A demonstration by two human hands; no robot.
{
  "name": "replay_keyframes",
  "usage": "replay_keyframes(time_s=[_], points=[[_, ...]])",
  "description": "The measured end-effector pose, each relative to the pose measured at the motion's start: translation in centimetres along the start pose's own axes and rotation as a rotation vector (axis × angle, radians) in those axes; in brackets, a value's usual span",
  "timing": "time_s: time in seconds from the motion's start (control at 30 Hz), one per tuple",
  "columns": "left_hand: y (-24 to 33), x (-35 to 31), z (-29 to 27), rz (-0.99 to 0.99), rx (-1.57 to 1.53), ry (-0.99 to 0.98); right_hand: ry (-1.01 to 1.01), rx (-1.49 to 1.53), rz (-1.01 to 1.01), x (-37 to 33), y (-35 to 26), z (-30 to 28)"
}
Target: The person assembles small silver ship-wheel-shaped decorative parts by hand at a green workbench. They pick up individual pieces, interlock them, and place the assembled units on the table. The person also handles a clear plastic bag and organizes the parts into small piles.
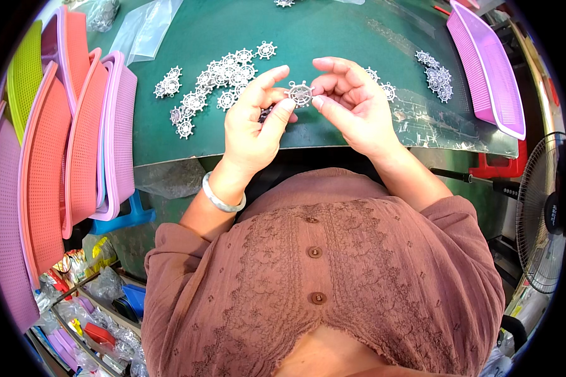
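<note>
Between my two hands, above the near edge of the green table (333, 38), is a silver ship's wheel charm (300, 94). My left hand (256, 122) pinches its left side with the thumb and fingers. More dark metal pieces show partly behind that thumb, mostly hidden by the palm. At the charm's right rim, my right hand (358, 107) has its thumb and a bent finger closed on the edge. Loose wheel charms (226, 70) lie in a cluster beyond my left hand. A smaller group of the same charms (439, 78) is farther to the right.
Stacked plastic baskets (85, 144) in orange, purple and green stand along the left side. A purple basket (487, 75) rests at the table's right edge, with a fan (541, 213) below it. Clear plastic bags (146, 28) lie at the far left.
</note>
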State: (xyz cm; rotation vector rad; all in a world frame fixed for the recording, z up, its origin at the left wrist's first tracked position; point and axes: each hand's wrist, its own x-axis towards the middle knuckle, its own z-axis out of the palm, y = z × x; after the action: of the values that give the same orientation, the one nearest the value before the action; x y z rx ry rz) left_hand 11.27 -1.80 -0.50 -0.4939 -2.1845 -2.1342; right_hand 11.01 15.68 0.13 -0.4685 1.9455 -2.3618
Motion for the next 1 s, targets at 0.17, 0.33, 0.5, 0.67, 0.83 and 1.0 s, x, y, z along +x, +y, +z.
replay_keyframes(time_s=[0.17,0.33,0.5,0.67,0.83,1.0], points=[[0.26,0.16,-0.21,-0.136,-0.168,-0.019,0.015,0.137,0.125,0.17,-0.3,-0.04],[0.31,0.16,-0.25,-0.216,-0.281,-0.025,0.013,0.142,0.138,0.23,-0.1,-0.11],[0.39,0.22,-0.31,-0.251,-0.311,-0.027,0.016,0.148,0.16,0.26,-0.1,-0.05],[0.45,0.24,-0.34,-0.27,-0.326,-0.024,0.019,0.182,0.189,0.24,-0.4,0.09],[0.35,0.28,-0.31,-0.268,-0.336,-0.024,-0.002,0.111,0.157,0.24,-0.14,-0.05],[0.31,0.43,-0.29,-0.286,-0.347,-0.015,-0.015,0.102,0.147,0.18,-0.21,0.03]])
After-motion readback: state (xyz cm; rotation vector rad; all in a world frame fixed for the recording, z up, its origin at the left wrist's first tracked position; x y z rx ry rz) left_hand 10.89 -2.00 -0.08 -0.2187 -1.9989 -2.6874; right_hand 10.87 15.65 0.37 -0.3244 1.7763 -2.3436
